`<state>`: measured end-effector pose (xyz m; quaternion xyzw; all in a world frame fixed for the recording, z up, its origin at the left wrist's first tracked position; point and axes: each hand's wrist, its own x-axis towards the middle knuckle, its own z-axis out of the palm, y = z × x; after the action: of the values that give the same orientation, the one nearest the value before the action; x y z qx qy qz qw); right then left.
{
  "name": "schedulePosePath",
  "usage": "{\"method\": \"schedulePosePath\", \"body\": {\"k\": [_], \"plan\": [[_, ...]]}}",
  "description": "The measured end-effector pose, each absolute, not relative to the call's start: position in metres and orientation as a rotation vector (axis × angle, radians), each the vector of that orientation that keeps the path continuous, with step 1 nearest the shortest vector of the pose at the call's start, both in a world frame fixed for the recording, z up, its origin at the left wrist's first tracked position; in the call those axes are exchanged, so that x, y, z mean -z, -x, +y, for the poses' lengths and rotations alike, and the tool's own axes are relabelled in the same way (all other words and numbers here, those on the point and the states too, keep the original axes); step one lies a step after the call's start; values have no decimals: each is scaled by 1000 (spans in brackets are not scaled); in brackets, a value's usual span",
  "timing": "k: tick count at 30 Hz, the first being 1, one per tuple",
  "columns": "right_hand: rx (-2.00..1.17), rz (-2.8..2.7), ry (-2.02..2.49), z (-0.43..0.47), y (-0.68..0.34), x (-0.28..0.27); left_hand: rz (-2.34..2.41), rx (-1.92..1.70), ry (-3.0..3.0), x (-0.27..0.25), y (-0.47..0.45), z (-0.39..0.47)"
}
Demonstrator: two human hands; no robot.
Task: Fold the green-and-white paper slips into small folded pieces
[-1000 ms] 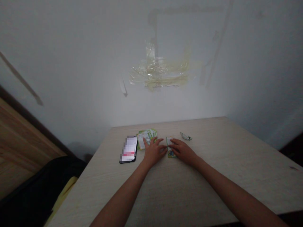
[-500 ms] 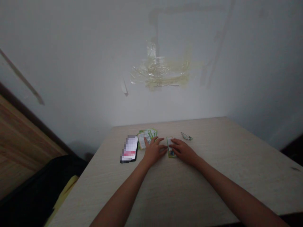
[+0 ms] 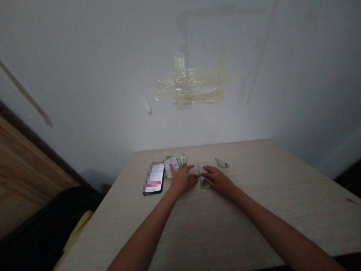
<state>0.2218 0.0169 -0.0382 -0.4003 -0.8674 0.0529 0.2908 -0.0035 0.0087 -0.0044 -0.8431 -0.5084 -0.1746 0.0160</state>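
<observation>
A narrow strip of printed green-and-white paper (image 3: 203,183), apparently folded, lies flat on the table. My right hand (image 3: 217,178) rests on it from the right, fingers stretched out over its surface. On the other side, my left hand (image 3: 183,178) is spread, its fingertips at or very near the strip's left edge. Its thumb reaches over a loose pile of green-and-white printed sheets (image 3: 175,162). A small folded paper boat (image 3: 222,162) sits beyond my right hand.
A phone (image 3: 154,178) with a lit, partly pixelated screen lies left of the pile. The pale wooden table (image 3: 225,233) meets a wall (image 3: 113,94) with peeling clear tape (image 3: 194,88). Dark and yellow cloth (image 3: 76,229) is at the lower left, beside wooden boards (image 3: 19,169).
Both hands stay almost where they were around the paper strip. Only very slight shifts of the fingers and of the whole view show.
</observation>
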Motion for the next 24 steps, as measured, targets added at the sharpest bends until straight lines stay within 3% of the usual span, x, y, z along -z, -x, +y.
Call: {"method": "schedulePosePath", "body": {"k": [24], "plan": [[-82, -2340, 1085, 14, -220, 35, -1403, 545, 2611, 2, 4, 9]]}}
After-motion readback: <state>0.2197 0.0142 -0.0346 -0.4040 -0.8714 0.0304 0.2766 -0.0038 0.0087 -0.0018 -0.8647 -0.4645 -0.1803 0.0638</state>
